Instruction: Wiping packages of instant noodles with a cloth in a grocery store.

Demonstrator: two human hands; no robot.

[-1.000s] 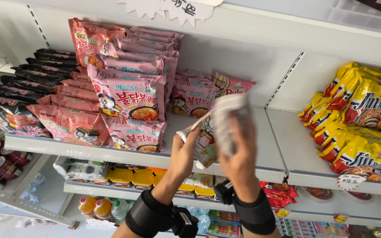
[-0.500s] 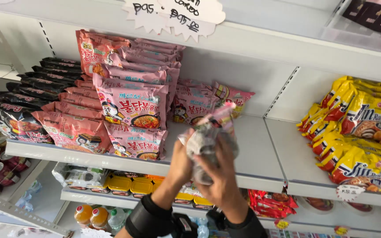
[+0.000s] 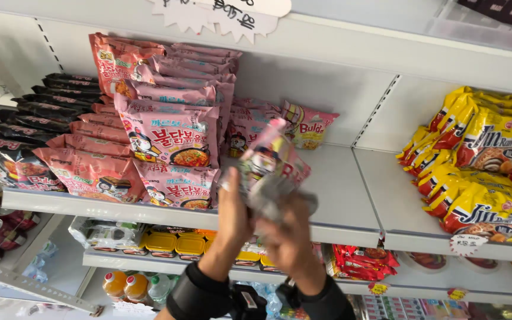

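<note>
Both hands raised in front of the white shelf [image 3: 351, 195]. Left hand [image 3: 235, 216] and right hand [image 3: 288, 237] are both closed around one pink noodle packet [image 3: 271, 169], blurred, held tilted just above the shelf's front edge. Stacked pink packets [image 3: 167, 142] sit to its left, yellow packets [image 3: 481, 160] well apart on the right.

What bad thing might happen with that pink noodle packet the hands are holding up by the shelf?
1. Both the left hand and the right hand grip the pink packet tightly, so the noodles inside might get crushed.
2. The pink stack beside it leans and reaches the shelf edge; a bump might make packets slide off.
3. The packet looks blurred, so a quick push could knock over the pink packets standing at the back.
</note>
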